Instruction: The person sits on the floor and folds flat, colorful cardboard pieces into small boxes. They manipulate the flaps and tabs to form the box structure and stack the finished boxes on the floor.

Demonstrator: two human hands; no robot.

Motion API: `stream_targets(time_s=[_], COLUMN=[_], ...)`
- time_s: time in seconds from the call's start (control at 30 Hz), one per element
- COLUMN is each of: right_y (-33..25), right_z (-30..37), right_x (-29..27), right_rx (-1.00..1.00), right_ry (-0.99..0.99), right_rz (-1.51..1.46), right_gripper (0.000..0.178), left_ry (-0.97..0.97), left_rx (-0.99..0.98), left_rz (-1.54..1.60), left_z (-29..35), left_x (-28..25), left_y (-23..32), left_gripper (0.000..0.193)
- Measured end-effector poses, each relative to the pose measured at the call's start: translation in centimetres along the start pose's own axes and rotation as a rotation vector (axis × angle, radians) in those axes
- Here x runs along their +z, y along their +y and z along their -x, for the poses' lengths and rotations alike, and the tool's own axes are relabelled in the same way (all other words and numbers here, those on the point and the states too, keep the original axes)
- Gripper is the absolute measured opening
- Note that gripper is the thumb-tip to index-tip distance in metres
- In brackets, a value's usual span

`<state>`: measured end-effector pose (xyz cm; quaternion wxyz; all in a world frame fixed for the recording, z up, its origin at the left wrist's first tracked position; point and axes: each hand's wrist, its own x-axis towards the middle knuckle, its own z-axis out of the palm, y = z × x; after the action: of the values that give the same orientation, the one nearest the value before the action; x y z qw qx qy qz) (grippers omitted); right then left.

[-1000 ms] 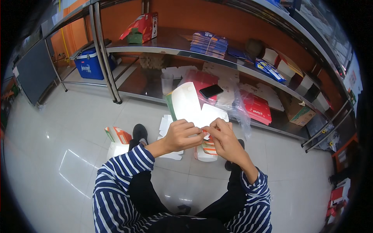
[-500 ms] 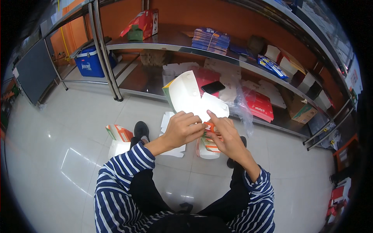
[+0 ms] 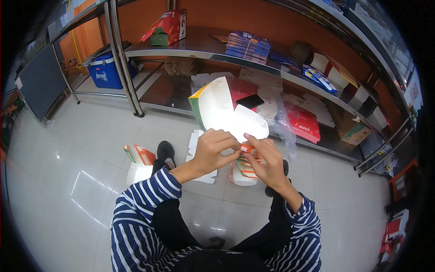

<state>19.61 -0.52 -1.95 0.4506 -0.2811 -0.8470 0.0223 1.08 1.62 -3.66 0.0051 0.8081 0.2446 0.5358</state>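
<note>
A partly folded food carton (image 3: 216, 106), white inside with green and yellow outside, is held up in front of me. Its white flaps spread away from me. My left hand (image 3: 212, 148) pinches its near edge, fingers curled. My right hand (image 3: 266, 159) grips the orange near part of the same carton from the other side, thumb and fingers closed on it. The fingertips of both hands almost meet at a small orange tab (image 3: 246, 148). Below my right hand, orange and white cartons (image 3: 244, 176) rest on the floor, partly covered by it.
Left of my shoe lies another orange and white carton (image 3: 143, 157). White cardboard pieces (image 3: 207, 177) are on the floor between my feet. Ahead, a metal shelf (image 3: 204, 55) carries a phone (image 3: 249, 101), a bundled blue stack (image 3: 248, 46), red cartons (image 3: 302, 124) and clear plastic (image 3: 288, 131).
The carton has tilted slightly, its tall left flap showing more of the green and yellow side. Both hands keep hold of it, their fingers shifting a little at the orange tab.
</note>
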Motion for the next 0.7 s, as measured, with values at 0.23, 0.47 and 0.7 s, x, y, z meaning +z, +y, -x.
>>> stream_targets(time_s=[0.23, 0.47, 0.7], right_y=[-1.1, -0.9, -0.6], right_z=[-0.7, -0.4, -0.2], right_x=[0.0, 0.0, 0.0], right_rx=[0.058, 0.083, 0.093], right_ry=[0.058, 0.096, 0.098], right_rz=[-0.008, -0.065, -0.128], right_gripper=[0.048, 0.038, 0.029], left_ry=[0.173, 0.138, 0.089], left_rx=[0.262, 0.245, 0.223], left_rz=[-0.203, -0.203, -0.236], left_z=[-0.3, -0.4, -0.3], left_x=[0.4, 0.1, -0.2], left_y=[-0.3, 0.0, 0.1], left_gripper=[0.023, 0.023, 0.016])
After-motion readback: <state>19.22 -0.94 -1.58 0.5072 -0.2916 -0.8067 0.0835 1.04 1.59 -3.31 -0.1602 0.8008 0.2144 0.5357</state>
